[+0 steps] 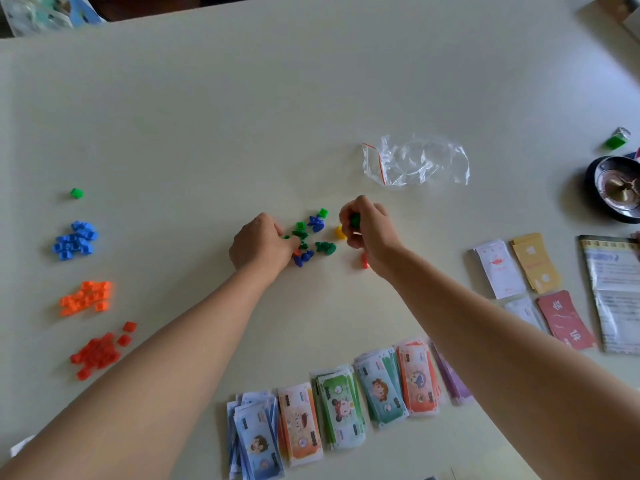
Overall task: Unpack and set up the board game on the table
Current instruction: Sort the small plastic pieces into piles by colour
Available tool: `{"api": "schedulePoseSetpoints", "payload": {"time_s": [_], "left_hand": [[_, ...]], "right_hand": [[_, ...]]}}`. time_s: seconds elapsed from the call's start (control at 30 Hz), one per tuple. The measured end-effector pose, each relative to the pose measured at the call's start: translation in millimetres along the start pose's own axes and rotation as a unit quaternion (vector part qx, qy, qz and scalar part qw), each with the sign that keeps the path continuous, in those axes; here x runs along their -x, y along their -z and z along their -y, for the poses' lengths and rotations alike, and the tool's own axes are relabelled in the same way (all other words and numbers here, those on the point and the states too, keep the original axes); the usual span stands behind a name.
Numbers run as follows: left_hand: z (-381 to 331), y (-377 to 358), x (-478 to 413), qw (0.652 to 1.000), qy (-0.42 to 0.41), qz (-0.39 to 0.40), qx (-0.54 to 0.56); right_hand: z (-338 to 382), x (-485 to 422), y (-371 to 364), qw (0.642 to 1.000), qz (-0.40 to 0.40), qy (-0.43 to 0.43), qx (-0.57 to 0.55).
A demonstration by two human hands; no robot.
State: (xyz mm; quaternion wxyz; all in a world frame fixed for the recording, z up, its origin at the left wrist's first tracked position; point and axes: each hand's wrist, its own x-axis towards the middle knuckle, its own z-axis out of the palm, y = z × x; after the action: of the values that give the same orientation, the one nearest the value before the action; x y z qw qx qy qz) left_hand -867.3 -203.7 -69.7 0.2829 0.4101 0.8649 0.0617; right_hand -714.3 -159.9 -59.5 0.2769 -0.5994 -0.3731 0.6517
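A small heap of mixed plastic game pieces [313, 239], green, blue, yellow and red, lies in the middle of the white table [242, 116]. My left hand [259, 247] rests at the heap's left edge, its curled fingers touching green pieces. My right hand [367, 230] hovers at the heap's right side and pinches a green piece between its fingertips. A red piece [364, 260] lies just under my right wrist. An empty clear zip bag [415, 161] lies behind the heap.
Sorted piles sit at the left: a lone green cube [77, 193], blue cubes [74, 240], orange cubes [86, 297], red cubes [98, 353]. Play money stacks [339, 407] line the near edge. Card decks [535, 266], a rules sheet [614, 292] and a black spinner [614, 192] lie right.
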Motion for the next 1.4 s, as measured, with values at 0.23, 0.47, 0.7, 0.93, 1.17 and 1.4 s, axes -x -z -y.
{"api": "schedulePoseSetpoints", "payload": {"time_s": [0.23, 0.47, 0.7, 0.93, 1.17, 1.4], "left_hand": [[6.2, -3.3, -13.1, 0.995, 0.028, 0.082, 0.045], [13.8, 4.1, -18.3, 0.952, 0.060, 0.071, 0.293], [-5.8, 22.3, -20.9, 0.747, 0.179, 0.092, 0.634], [-17.3, 18.0, -24.5, 0.896, 0.098, 0.076, 0.426], [-18.4, -0.8, -30.3, 0.998, -0.053, 0.005, 0.018], [-30.9, -6.1, -22.0, 0.982, -0.103, 0.010, -0.156]], "right_hand": [[4.0, -29.7, -11.2, 0.872, -0.037, 0.143, 0.467], [-0.7, -42.4, -6.7, 0.826, -0.004, 0.172, 0.536], [16.3, -40.5, -8.3, 0.987, 0.077, 0.027, 0.136], [21.2, -42.2, -0.3, 0.998, 0.054, -0.026, -0.001], [9.8, -42.3, -0.2, 0.982, 0.043, 0.032, 0.182], [5.4, -45.1, -12.8, 0.948, 0.029, 0.061, 0.311]]}}
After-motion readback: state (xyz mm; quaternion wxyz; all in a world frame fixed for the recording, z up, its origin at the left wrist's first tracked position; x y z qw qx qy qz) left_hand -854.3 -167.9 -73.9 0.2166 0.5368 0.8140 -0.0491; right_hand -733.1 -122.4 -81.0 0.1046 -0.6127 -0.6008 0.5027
